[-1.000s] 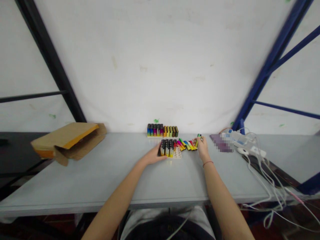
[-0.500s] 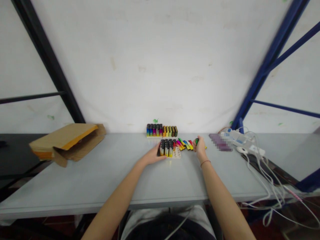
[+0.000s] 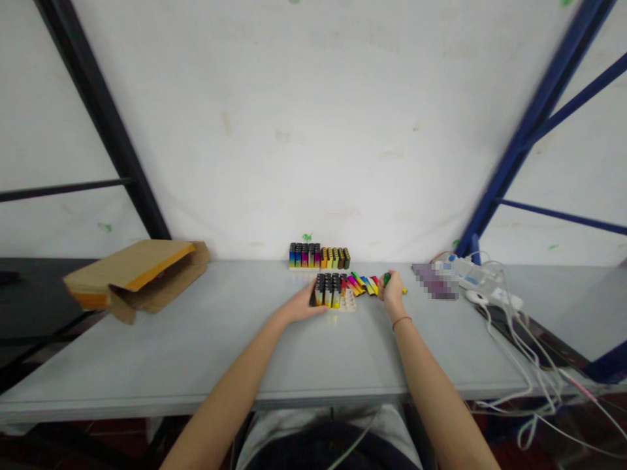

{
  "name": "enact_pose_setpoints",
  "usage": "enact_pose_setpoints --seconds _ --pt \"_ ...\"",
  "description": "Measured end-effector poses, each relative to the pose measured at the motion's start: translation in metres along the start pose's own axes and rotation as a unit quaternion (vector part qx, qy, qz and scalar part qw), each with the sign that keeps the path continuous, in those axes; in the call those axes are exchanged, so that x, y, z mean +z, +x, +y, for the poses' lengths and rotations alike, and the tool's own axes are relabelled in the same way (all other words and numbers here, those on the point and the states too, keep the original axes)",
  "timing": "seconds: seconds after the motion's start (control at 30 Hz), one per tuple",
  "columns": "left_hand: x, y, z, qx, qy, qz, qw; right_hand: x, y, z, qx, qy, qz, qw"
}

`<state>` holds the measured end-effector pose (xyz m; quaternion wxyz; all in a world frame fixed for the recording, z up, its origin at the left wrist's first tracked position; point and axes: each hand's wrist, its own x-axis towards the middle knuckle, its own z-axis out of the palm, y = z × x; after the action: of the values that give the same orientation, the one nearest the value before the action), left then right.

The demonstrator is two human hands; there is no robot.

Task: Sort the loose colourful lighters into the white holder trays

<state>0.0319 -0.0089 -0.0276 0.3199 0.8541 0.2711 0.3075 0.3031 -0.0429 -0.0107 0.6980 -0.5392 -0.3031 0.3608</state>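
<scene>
My left hand rests with its fingers against the left side of a block of upright lighters, which stand in a pale plastic tray. My right hand is closed around a dark lighter with a green end. Several multicoloured lighters lie slanted side by side between my hands, and my right hand covers their far end. A yellow lighter tip shows past my right hand. Behind them stands a tidy row of upright lighters.
A torn cardboard envelope lies at the table's far left. To the right are a pixelated purple object, a white power strip and tangled white cables. Dark and blue frame posts rise behind the grey table.
The lighter in my right hand has dropped lower and now sits deeper in my fist, with my right hand slightly nearer the lying lighters. My left hand has stayed in place.
</scene>
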Motion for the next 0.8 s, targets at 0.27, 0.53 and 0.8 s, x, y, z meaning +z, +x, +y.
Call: enact_pose_setpoints --seconds 0.27,0.53,0.8 --pt "0.000 0.000 -0.001 -0.002 0.003 0.000 1.000 0.000 -0.005 -0.010 0.065 0.024 0.028 0.997" --pt "0.000 0.000 0.000 0.001 0.003 0.001 1.000 0.001 -0.001 0.000 0.048 -0.007 0.019 0.999" --pt "0.000 0.000 -0.001 0.006 0.001 0.001 1.000 0.002 -0.003 -0.003 0.049 0.013 -0.043 0.998"
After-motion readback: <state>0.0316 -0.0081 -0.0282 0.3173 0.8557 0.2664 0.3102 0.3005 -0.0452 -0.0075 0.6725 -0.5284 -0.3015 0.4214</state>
